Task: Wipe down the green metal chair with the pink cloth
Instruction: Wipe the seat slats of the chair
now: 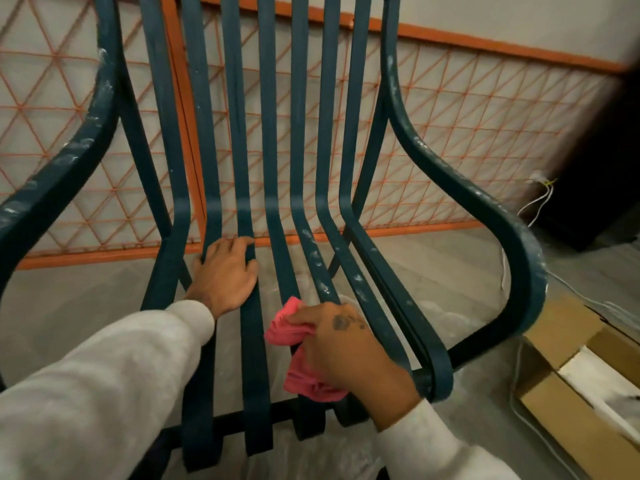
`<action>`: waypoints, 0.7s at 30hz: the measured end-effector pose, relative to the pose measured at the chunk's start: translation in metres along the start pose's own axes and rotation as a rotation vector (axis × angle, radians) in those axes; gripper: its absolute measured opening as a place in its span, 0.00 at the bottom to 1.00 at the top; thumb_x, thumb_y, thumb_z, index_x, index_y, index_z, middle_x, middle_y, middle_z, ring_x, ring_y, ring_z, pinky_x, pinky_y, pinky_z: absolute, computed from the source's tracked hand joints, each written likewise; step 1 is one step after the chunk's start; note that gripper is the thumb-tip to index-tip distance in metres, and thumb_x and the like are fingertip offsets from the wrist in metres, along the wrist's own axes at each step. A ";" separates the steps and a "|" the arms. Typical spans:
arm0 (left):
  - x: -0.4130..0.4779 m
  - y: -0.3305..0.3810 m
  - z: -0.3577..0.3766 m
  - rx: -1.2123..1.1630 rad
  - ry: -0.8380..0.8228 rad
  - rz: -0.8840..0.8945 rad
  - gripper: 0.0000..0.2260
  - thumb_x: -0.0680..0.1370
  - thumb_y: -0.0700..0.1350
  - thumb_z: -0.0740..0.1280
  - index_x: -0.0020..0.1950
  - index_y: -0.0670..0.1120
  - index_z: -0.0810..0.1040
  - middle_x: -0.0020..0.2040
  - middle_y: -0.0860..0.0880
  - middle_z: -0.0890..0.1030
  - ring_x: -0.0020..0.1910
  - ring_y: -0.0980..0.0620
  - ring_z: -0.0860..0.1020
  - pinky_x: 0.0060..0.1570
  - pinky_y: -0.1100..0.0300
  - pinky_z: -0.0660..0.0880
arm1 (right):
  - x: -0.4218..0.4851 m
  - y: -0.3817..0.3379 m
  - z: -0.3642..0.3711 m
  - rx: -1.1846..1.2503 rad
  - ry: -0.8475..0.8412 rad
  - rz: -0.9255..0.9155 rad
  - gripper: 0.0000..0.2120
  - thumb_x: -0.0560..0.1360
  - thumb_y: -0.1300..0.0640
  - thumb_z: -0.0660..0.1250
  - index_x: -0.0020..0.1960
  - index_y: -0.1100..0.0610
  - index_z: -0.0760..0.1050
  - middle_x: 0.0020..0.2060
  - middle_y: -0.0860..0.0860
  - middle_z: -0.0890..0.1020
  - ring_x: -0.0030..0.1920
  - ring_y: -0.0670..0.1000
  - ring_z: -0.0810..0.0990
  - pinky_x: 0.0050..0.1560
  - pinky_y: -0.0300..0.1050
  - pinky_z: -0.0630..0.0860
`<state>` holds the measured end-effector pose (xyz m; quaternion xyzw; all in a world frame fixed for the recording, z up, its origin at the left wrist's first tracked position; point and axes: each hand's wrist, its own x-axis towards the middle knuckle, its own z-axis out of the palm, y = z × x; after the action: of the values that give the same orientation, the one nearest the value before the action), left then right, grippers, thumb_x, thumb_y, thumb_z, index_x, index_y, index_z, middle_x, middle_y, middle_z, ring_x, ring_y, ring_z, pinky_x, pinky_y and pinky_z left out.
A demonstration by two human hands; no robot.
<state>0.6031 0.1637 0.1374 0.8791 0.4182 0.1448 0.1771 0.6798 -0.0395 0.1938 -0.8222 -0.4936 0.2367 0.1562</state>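
The green metal chair (270,140) fills the view, its long slats curving from the backrest down into the seat, with white dusty smears on both armrests and the right slats. My left hand (225,271) rests on the left seat slats, its fingers curled round the slats' edges. My right hand (346,344) grips the bunched pink cloth (294,341) and presses it against the middle seat slats near the front. Both arms wear pale sleeves.
An orange lattice frame (450,109) leans against the wall behind the chair. An open cardboard box (568,386) lies on the floor at the right. White cables (540,202) trail beside a dark object (602,174) at the far right.
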 end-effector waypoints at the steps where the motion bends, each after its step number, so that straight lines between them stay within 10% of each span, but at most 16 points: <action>1: -0.001 0.001 0.000 0.021 0.021 0.034 0.19 0.82 0.53 0.57 0.73 0.52 0.66 0.73 0.47 0.68 0.74 0.45 0.62 0.73 0.39 0.55 | -0.004 0.003 -0.002 0.044 0.011 -0.007 0.20 0.75 0.61 0.66 0.64 0.43 0.78 0.60 0.47 0.80 0.56 0.49 0.80 0.63 0.40 0.74; 5: -0.005 0.004 0.001 0.084 0.065 0.238 0.16 0.82 0.53 0.58 0.69 0.53 0.70 0.67 0.51 0.73 0.71 0.48 0.66 0.72 0.44 0.56 | -0.023 0.020 -0.018 0.325 0.102 -0.037 0.19 0.78 0.64 0.61 0.54 0.43 0.82 0.33 0.41 0.82 0.29 0.39 0.78 0.30 0.31 0.74; 12: -0.023 0.022 0.003 0.070 -0.035 0.323 0.14 0.83 0.51 0.58 0.67 0.52 0.74 0.67 0.52 0.74 0.70 0.50 0.67 0.72 0.47 0.56 | -0.049 0.048 -0.052 0.913 0.313 0.215 0.13 0.79 0.63 0.63 0.56 0.50 0.82 0.39 0.55 0.86 0.33 0.53 0.84 0.34 0.41 0.78; 21: -0.038 0.041 0.024 0.034 -0.052 0.179 0.18 0.84 0.53 0.55 0.72 0.52 0.68 0.70 0.49 0.69 0.70 0.47 0.68 0.75 0.42 0.55 | -0.036 0.041 -0.012 0.226 0.343 0.096 0.18 0.78 0.62 0.64 0.56 0.38 0.78 0.35 0.42 0.80 0.29 0.37 0.77 0.32 0.31 0.73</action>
<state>0.6175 0.1052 0.1299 0.9193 0.3357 0.1300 0.1591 0.7026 -0.0907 0.1920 -0.8502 -0.3904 0.1542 0.3178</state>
